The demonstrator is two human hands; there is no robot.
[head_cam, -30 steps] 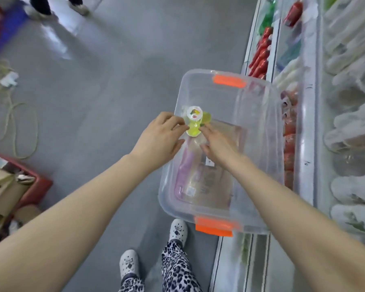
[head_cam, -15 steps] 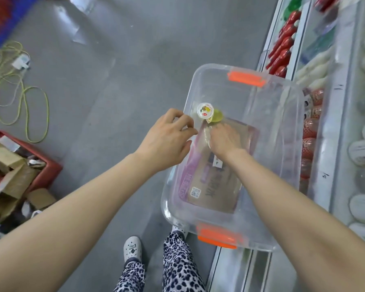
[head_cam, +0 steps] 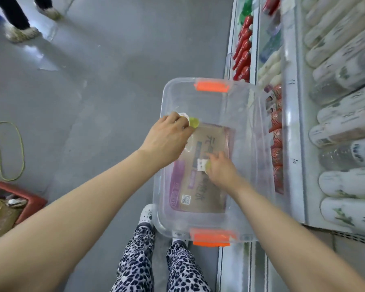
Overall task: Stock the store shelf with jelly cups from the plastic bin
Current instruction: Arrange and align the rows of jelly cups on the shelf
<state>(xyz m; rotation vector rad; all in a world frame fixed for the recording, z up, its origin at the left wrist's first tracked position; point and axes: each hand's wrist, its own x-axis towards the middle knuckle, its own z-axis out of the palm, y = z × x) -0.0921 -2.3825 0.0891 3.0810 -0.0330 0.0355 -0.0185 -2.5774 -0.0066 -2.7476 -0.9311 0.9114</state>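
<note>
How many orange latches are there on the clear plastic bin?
2. One orange latch is on the far end of the plastic bin, toward the red bottles; the other latch is on the near end, by the person's shoes. None seems hidden.

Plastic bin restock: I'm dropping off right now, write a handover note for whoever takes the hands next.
Left hand grips a green jelly cup just inside the plastic bin's left wall.
Right hand is down in the bin, fingertips at a small green piece on the cardboard sheet; grip unclear.
Done: one cup picked up.
Left: place cups on the store shelf; bin looks nearly empty.
</note>
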